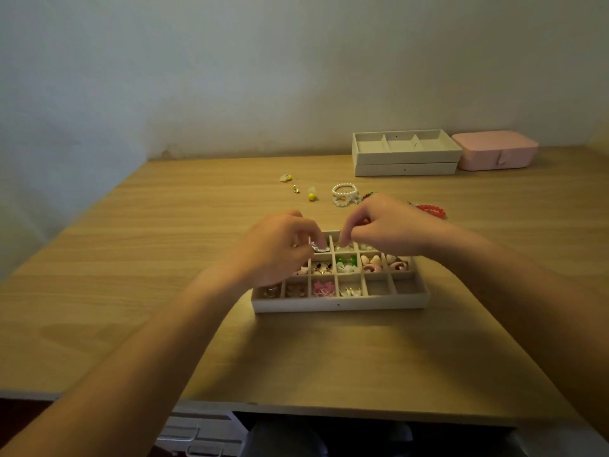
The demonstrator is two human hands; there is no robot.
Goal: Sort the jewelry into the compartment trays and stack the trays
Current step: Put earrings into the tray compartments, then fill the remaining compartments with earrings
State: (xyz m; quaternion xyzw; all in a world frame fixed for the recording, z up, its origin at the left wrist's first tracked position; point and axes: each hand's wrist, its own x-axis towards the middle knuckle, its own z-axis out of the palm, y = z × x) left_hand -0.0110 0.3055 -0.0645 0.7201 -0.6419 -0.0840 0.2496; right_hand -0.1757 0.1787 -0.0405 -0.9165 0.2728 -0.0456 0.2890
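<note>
While both hands hang over the far row of the tray (339, 305) | left hand (273, 249) pinches a small dark piece (319, 248) just above a far compartment | right hand (385, 229) curled, hold unclear | pearl bracelets (344, 193) lie beyond on the table (164, 258)

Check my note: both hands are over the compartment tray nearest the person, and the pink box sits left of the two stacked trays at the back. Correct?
One slip: in the head view the pink box sits right of the two stacked trays, not left. The rest holds: left hand and right hand are over the compartment tray.
</note>
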